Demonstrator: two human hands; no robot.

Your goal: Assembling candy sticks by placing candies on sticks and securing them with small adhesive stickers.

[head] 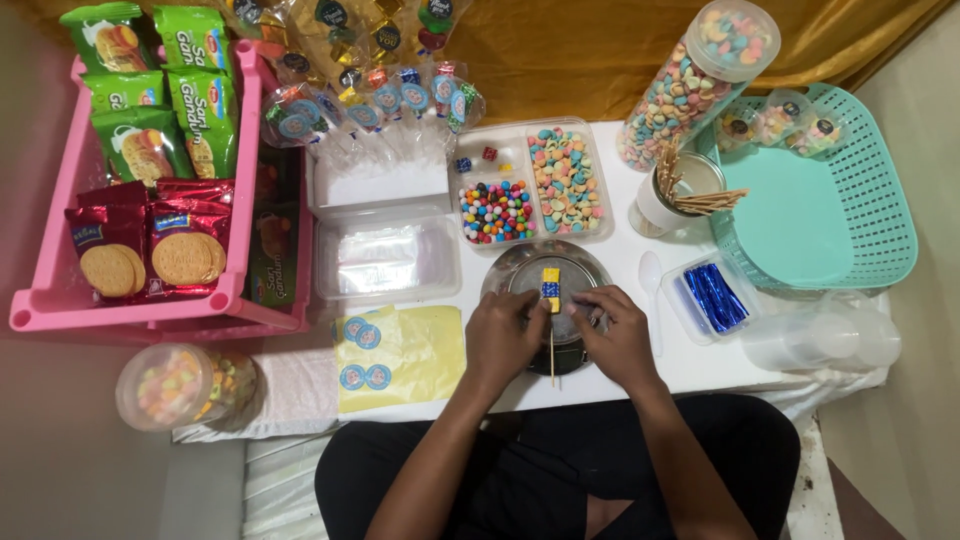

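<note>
A round metal bowl [520, 272] sits at the front of the white table. Over it a thin wooden skewer [552, 360] carries small square candies [550, 282], yellow and blue. My left hand [500, 335] rests on the bowl's left rim with its fingertips at the candies. My right hand [615, 335] lies on the right rim, fingers pinched toward the same candies. Which hand actually holds the skewer I cannot tell.
Behind the bowl a divided clear tray [530, 190] holds coloured candies. Wrapped lollipops [370, 105], a pink rack [60, 300] of biscuit packs, a tall candy jar [700, 80], a cup of skewers [675, 195], a teal basket [830, 200], blue twist ties [712, 297] and a yellow sticker sheet [400, 355] surround it.
</note>
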